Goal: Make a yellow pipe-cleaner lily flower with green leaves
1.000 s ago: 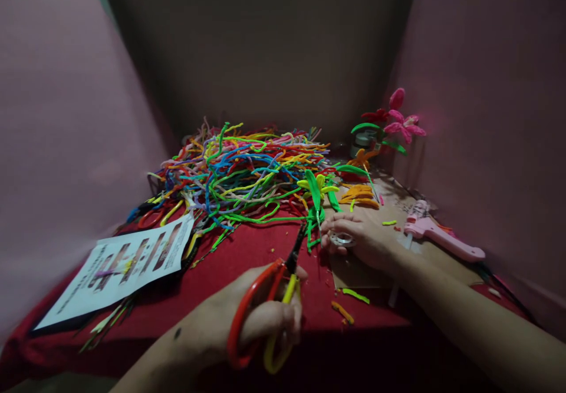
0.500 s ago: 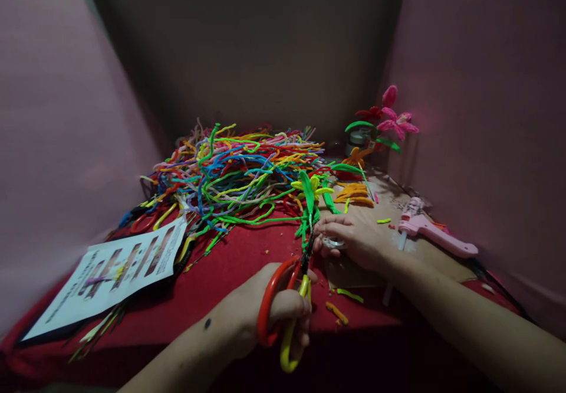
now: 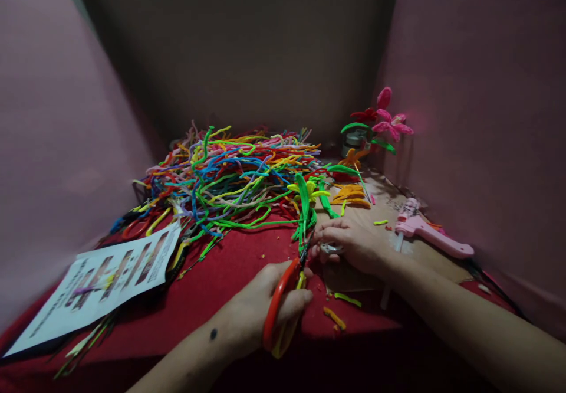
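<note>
My left hand [image 3: 260,301] is closed round scissors [image 3: 283,307] with red and yellow handles. Their dark blades reach up to the green stem of a pipe-cleaner flower [image 3: 306,195] with a yellow bloom and green leaves. My right hand [image 3: 354,242] rests on the table just right of the stem. Its fingers are curled over a small roll of clear tape [image 3: 331,248] and touch the stem's lower end. A big heap of coloured pipe cleaners [image 3: 221,172] lies behind and to the left.
A printed instruction sheet [image 3: 97,278] lies at the left on the red cloth [image 3: 230,269]. A pink glue gun [image 3: 427,235] lies at the right on brown cardboard [image 3: 384,204]. Pink and red pipe-cleaner flowers [image 3: 382,120] stand at the back right. Orange pieces [image 3: 349,194] and cut scraps [image 3: 347,298] lie nearby.
My left hand has carried the scissors forward and to the right, bringing the blades from beside the stem onto its lower end. My right hand stayed on the tape.
</note>
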Demonstrator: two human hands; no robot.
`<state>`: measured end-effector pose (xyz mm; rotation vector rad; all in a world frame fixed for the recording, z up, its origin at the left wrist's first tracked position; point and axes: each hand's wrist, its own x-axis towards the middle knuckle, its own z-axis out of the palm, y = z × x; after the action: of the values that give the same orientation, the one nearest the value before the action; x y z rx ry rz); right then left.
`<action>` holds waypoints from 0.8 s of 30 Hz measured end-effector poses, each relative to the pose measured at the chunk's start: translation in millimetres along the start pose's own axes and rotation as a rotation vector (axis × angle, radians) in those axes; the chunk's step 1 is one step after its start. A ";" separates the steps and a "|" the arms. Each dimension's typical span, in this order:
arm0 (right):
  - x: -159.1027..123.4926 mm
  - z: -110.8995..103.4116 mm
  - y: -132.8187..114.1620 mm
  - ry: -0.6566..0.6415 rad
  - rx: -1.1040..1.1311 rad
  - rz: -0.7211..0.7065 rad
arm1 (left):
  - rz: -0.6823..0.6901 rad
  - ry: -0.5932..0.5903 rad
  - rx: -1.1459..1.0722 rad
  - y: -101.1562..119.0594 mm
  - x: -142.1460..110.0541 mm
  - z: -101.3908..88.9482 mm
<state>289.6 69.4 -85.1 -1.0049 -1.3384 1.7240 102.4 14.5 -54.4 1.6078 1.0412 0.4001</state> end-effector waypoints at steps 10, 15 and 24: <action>-1.1 -2.7 1.1 0.035 0.040 -0.018 | -0.022 0.215 0.675 -6.0 -19.7 -46.3; -0.6 -3.1 3.5 0.001 0.072 -0.056 | -0.230 0.357 1.172 -20.5 -11.5 -64.0; -2.5 0.0 0.2 -0.016 0.198 -0.220 | 0.192 0.319 0.450 6.3 16.7 -24.8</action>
<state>290.7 67.1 -85.0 -0.7071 -1.2114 1.6619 96.3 43.0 -45.2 2.1035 1.2847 0.5964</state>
